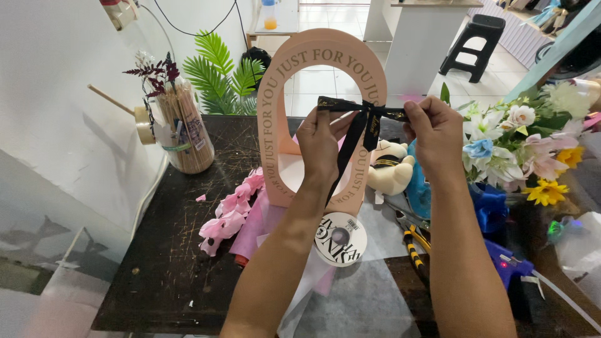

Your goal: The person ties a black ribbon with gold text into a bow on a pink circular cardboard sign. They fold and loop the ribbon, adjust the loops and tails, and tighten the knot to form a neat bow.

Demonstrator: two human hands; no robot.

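A ribbon spool (340,239) lies nearest on the dark table (169,263). Behind it, a pink arched box (273,125) is stood upright. A black ribbon (362,122) is pinched at the arch by the left hand (317,143) and right hand (436,134), fingertips pressed together on it.

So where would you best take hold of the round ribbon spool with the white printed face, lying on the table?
Probably by its rim, from above: the round ribbon spool lies flat, face up, on the dark scratched table, below the left hand and right hand pinching the black ribbon, which seems to run down towards it.
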